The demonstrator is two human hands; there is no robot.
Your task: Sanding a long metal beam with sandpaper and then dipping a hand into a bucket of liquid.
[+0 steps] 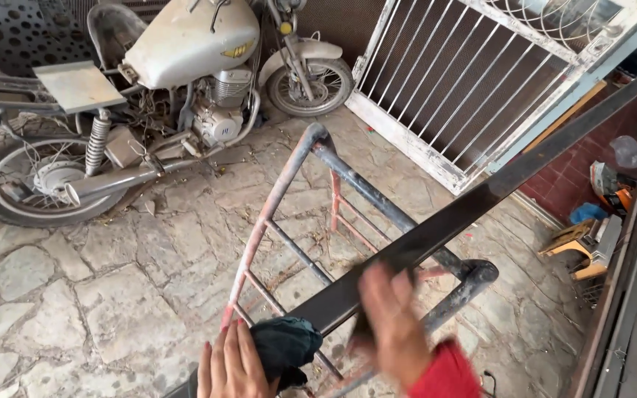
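Note:
A long dark metal bar (481, 199) runs diagonally from the lower left to the upper right, resting across a red and grey tubular metal stand (311, 158). My left hand (231, 366) presses a dark cloth (285, 343) against the bar's near end, fingers flat. My right hand (392, 324), blurred with motion and in a red sleeve, lies on the bar just right of the cloth; whether it grips the bar I cannot tell.
A white motorcycle (186, 44) stands at the back left on the stone-paved floor (75, 287). A white barred gate panel (473, 81) leans at the back right. A small wooden stool (580, 239) and bags lie at the right by a red tiled wall.

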